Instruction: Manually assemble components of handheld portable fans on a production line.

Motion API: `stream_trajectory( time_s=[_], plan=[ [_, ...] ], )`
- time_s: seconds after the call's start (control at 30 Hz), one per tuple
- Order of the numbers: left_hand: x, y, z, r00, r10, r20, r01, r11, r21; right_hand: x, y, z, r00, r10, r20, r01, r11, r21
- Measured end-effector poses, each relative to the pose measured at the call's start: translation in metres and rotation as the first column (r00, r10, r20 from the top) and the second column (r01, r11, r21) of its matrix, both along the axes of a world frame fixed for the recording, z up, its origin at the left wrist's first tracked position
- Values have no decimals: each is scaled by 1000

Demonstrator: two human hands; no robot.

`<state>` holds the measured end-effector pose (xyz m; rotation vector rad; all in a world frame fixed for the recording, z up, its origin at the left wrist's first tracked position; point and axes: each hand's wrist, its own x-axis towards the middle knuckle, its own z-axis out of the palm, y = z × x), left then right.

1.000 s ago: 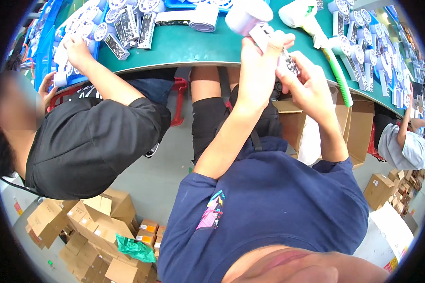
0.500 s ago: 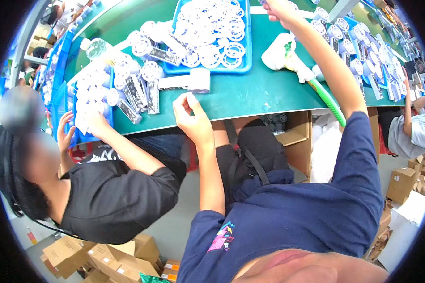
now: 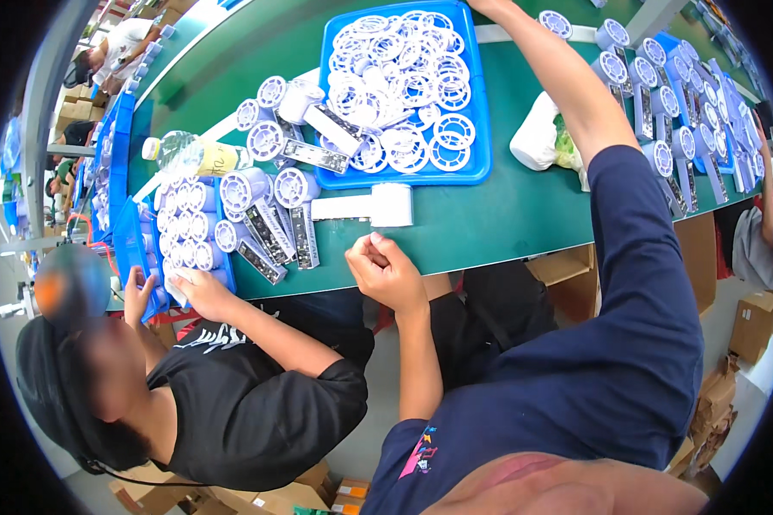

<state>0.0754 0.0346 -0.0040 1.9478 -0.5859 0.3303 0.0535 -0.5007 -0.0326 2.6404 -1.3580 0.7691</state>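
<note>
My left hand (image 3: 386, 271) hovers at the bench's front edge. Its fingers are curled in and closed, and nothing shows in them. Just beyond it lies a white part (image 3: 392, 206) with a drum-shaped head and a flat handle pointing left. My right arm (image 3: 567, 86) stretches forward over the bench, and its hand is cut off by the top edge of the picture. Between the arms, a blue tray (image 3: 474, 167) bears many loose white rings (image 3: 406, 148). Similar drum-headed parts (image 3: 294, 187), with dark strips along their handles, lie left of the tray.
A co-worker (image 3: 258, 386) sits at my left, hands at a blue bin (image 3: 136, 245). A clear bottle (image 3: 199, 156) lies behind grouped white parts. A white and green wrapped bundle (image 3: 537, 137) rests beside my right arm. More drum-headed parts (image 3: 659, 159) stand at the right.
The view has shifted, so the bench sits lower in the picture. My right hand has passed out of sight at the top. My left hand's fingers are curled more tightly.
</note>
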Motion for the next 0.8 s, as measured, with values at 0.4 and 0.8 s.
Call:
stream_trajectory(
  time_s=[0.4, 0.8],
  plan=[
    [0, -6, 1, 998, -56, 0, 56, 998, -39, -73, 82, 100, 992, -81, 102, 68, 990, 126],
    [0, 7, 2, 987, -160, 29, 163, 980, -115, -179, 208, 86, 965, -127, -231, 196, 931, 307]
  ],
)
